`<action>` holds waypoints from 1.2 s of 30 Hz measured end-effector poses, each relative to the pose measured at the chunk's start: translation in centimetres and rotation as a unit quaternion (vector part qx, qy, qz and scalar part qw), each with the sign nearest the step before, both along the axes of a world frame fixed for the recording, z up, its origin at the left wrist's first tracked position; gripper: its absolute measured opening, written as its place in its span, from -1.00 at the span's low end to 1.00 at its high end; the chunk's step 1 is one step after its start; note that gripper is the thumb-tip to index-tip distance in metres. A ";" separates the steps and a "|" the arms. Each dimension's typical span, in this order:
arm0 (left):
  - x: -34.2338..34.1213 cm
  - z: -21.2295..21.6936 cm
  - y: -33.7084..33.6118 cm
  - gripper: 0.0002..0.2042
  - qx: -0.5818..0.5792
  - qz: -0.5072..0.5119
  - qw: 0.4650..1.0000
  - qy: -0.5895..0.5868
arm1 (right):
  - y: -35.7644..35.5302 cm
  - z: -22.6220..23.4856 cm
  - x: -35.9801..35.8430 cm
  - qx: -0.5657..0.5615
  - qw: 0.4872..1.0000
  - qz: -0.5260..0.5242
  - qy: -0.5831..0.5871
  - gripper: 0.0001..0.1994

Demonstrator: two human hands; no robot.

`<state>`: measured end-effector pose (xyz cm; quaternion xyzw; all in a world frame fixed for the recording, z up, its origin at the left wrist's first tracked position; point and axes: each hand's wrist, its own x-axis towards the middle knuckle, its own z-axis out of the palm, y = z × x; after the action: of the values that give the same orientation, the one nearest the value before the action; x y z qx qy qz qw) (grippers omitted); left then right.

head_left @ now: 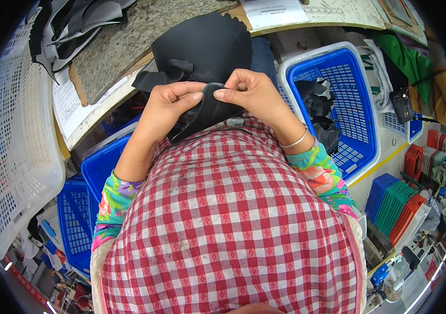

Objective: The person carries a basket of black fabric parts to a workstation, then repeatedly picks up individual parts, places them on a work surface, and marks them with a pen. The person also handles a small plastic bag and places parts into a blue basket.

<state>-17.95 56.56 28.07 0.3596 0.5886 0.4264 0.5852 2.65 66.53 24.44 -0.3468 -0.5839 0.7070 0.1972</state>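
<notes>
A black piece of leather-like material (207, 44) with a notched far edge lies partly on the table edge and partly over my lap. Its near part is folded up, and both hands pinch along that edge. My left hand (173, 107) grips it between thumb and forefinger. Close beside it on the right, my right hand (252, 97) pinches the same edge, thumb on top. A loose black strip (152, 79) sticks out to the left of the piece. The fingers hide part of the fold.
A blue basket (346, 99) with black scraps stands at right. More blue baskets (76, 214) are at lower left, beside a white crate (19, 157). On the table are a stone slab (113, 57), paper sheets (272, 13) and black cut pieces (76, 26). Stacked colored crates (390, 209) stand farther right.
</notes>
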 end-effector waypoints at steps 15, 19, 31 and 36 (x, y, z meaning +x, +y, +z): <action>1.7 -0.3 0.7 -0.93 0.069 0.053 0.993 0.083 | 3.0 4.8 0.3 0.547 0.834 0.065 -0.041 -0.51; 0.2 6.3 2.1 -0.95 0.099 0.012 0.946 0.310 | 2.8 5.2 -4.3 0.462 0.880 0.103 -0.026 -0.65; -6.8 10.1 4.8 -0.71 -0.034 -0.279 0.946 0.158 | -0.7 5.8 -1.0 -0.010 0.998 0.034 0.057 -0.79; -7.0 8.8 5.1 -0.70 -0.010 -0.284 0.953 0.105 | 1.0 6.6 -0.1 0.105 0.989 0.106 -0.017 -0.82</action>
<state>-24.95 61.69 36.90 0.5490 0.5239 0.1965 0.6209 2.56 67.49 31.02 -0.2726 -0.6917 0.6525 0.1468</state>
